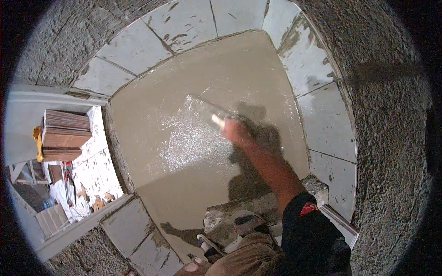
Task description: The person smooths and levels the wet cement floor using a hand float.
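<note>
My right hand is closed around the pale handle of a finishing trowel. Its long metal blade, smeared by motion, lies at the surface of the wet grey mortar on the floor. A shiny wet patch spreads just below and left of the blade. At the lower edge, beside my knee, my left hand shows only in part; its fingers cannot be made out.
Pale tiles stained with mortar line the base of rough walls. At left, a doorway opens onto a white tiled floor with a stack of brown tiles. My shoe is beside a rough block near the mortar's edge.
</note>
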Motion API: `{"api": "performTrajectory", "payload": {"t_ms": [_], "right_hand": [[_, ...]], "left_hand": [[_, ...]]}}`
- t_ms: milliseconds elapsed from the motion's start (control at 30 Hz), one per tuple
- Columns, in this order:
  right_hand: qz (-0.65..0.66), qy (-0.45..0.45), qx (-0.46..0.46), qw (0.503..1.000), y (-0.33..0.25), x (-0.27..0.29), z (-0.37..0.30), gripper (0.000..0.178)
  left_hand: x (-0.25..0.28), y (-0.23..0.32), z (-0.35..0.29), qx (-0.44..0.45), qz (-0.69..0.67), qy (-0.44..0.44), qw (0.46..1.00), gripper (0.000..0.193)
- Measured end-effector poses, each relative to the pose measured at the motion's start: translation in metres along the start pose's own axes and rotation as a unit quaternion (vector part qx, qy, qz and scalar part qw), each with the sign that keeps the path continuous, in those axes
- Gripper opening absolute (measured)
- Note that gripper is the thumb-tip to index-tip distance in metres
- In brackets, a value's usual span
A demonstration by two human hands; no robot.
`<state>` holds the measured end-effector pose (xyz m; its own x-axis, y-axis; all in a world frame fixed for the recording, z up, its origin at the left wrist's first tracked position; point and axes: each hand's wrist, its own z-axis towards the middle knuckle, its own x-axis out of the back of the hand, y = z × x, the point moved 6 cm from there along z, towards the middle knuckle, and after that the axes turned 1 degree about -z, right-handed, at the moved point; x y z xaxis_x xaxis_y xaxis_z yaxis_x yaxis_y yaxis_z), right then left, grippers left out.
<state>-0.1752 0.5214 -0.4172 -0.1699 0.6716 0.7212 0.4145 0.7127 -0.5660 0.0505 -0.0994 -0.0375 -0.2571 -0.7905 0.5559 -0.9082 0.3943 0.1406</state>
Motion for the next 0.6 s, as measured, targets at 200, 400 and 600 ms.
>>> {"api": "performTrajectory", "payload": {"t_ms": [200,400,600], "right_hand": [[-0.023,0.148,-0.119,0.982,0.083,0.086,0.024,0.033],[0.074,0.211,-0.221,0.949,0.189,0.129,0.008,0.044],[0.029,0.246,-0.226,0.942,0.218,0.146,-0.027,0.044]], "left_hand": [[-0.011,-0.001,0.009,0.0,-0.025,-0.032,0.999,0.057],[-0.027,-0.028,0.008,0.001,-0.076,-0.055,0.996,0.056],[-0.041,-0.054,0.007,0.008,-0.115,-0.083,0.99,0.055]]}}
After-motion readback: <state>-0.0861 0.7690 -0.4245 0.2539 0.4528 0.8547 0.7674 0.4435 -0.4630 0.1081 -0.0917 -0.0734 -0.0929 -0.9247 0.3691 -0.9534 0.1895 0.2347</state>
